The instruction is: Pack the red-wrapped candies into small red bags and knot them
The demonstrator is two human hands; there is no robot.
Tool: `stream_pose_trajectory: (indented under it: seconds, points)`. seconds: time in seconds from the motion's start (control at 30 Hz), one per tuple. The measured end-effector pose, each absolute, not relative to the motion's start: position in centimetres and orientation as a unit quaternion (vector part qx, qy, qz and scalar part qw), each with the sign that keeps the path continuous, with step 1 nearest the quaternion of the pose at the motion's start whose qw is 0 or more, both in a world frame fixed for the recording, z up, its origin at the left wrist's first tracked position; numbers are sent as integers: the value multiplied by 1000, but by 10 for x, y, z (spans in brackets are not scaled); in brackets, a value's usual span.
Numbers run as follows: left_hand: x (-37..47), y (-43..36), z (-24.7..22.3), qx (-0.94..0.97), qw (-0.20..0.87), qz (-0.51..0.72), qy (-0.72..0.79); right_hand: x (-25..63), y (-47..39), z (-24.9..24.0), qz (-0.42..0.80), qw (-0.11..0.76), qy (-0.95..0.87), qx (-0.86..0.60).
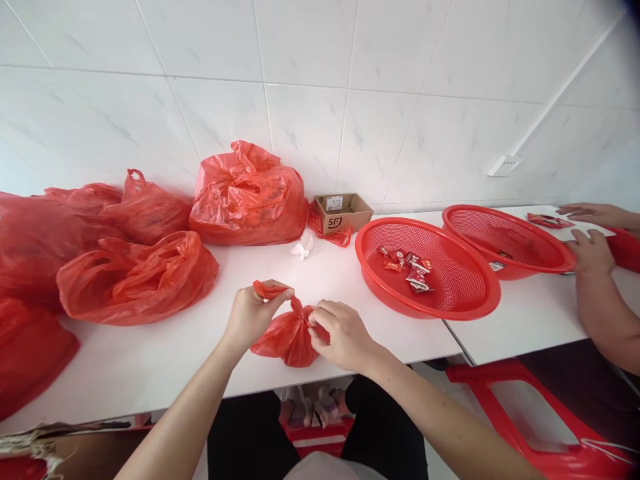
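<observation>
A small red plastic bag rests near the table's front edge, its neck gathered and twisted. My left hand pinches one end of the bag's top, pulled up to the left. On the right side of the knot-like neck, the fingers of my right hand are closed on the bag. What lies inside the bag cannot be made out. To the right stands a red perforated basket with several small wrapped packets in it.
Large red bags line the left and back of the table. A cardboard box and crumpled tissue sit at the back. Another person's hands are beside a second red basket. A red stool stands at lower right.
</observation>
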State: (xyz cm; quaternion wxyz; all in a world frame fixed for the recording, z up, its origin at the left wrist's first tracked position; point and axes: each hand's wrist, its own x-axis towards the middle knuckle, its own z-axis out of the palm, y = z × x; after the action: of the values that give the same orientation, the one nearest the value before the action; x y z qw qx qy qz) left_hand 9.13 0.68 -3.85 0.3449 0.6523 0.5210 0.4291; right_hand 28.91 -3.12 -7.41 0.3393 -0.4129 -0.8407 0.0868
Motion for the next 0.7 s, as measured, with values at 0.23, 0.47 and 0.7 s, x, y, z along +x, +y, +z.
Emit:
stream_pose_trajectory:
  seconds: [0.23,0.47,0.7]
  points:
    - [101,-5,-15,666,331,403,533,292,-32,-59,221,461,-744,-429]
    - [100,-9,0,726,238,415,495,255,-16,-71,246,428,-764,-416]
    - [57,-29,49,714,146,457,511,218,-22,-34,382,437,-756,-303]
